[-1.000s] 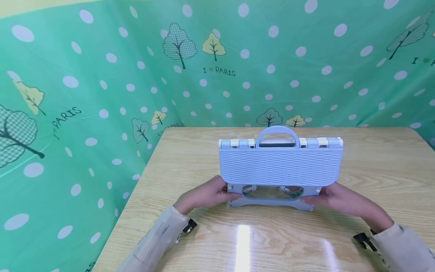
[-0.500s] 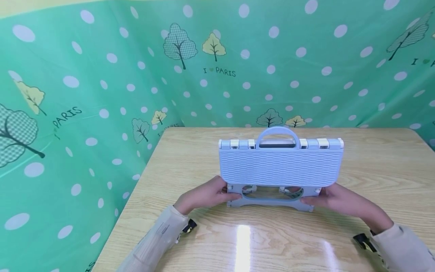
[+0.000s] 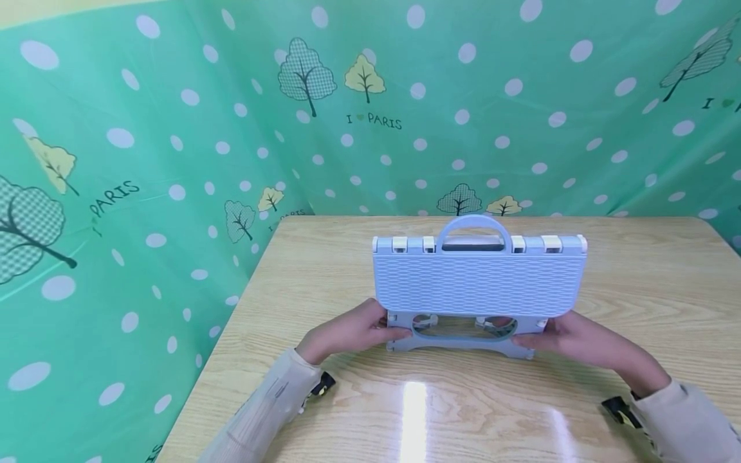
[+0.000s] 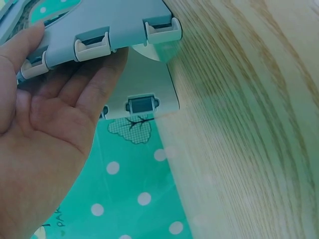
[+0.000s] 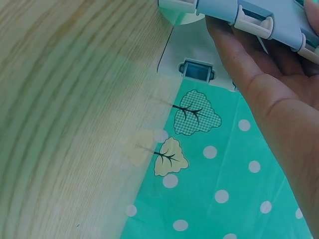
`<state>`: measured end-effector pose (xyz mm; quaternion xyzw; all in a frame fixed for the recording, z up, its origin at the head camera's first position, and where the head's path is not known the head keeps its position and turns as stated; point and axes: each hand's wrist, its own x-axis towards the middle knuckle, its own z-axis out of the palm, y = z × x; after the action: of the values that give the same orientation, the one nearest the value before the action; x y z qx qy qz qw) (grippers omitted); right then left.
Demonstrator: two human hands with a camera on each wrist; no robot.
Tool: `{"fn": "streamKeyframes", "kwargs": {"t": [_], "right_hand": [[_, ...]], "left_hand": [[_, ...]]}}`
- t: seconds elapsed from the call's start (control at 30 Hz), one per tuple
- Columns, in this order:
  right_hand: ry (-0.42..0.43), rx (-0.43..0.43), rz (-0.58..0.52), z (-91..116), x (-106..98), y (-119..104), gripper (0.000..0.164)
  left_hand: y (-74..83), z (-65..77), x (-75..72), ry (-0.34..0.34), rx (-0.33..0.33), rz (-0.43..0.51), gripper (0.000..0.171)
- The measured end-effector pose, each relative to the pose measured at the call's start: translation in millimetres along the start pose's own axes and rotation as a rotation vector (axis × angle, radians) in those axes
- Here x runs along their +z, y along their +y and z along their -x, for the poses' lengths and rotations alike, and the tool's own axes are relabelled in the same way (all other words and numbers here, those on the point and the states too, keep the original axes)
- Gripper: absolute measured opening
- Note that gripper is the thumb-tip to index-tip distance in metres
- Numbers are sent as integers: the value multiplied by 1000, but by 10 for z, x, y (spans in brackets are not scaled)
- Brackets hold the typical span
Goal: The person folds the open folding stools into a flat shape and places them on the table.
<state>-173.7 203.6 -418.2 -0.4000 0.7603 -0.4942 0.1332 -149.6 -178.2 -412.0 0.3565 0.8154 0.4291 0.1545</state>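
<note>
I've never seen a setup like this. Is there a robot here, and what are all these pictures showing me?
No robot, just a person working with bare hands. The widest picture comes from a camera on the head, looking forward and down. The other two come from cameras on the wrists, one following each hand. The left hand and right hand grip opposite ends of a lower panel of a light-blue folding stool, which has an arched handle at its far edge. It is at a wooden table; a green dotted cloth hangs behind. The bright streaks are reflections.
</note>
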Motion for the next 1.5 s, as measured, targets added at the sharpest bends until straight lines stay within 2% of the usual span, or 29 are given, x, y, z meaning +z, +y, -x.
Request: {"fn": "streamKeyframes", "kwargs": {"t": [0.4,1.23,1.5], "right_hand": [[8,-38,13,-6,7,-9,85],[-1,4,-24,7,15,-17,80],[-4,-23,-13,-2,4,-13,82]], "left_hand": [[17,2,-7,-6,0,6,59],[-19,1,6,-13,-19,-5,53],[-25,-4,1,-20,-10,-27,49]]}}
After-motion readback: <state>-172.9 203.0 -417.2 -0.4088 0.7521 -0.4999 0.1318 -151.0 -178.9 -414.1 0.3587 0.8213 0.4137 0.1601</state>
